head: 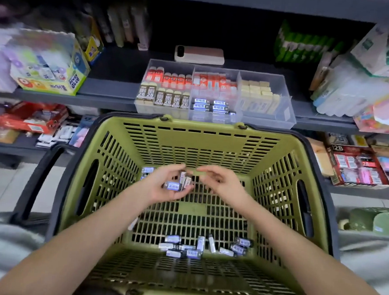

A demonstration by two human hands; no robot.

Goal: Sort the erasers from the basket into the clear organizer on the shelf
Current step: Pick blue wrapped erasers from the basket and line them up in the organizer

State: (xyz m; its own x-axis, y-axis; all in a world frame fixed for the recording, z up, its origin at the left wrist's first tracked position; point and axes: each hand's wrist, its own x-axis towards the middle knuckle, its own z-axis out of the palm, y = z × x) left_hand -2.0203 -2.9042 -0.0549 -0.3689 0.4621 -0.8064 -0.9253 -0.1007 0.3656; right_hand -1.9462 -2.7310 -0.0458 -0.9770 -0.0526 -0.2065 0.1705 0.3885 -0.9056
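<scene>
Green basket [200, 147] sits under the clear organizer [285, 118]. The left hand [168, 186] curls round a few erasers [174, 186] inside it. The right hand [221, 182] is just beside, its grip too blurry to tell. Loose erasers [195, 248] lie on the basket bottom.

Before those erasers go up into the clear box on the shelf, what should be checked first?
1. Left hand grips several blue-label erasers: ok.
2. Right hand holding anything: cannot tell, blurred.
3. Organizer has a matching blue-label compartment with room in front: ok.
4. Nothing between basket and organizer: ok.
5. Basket emptied: not ok, loose erasers lie at its near end.
</scene>
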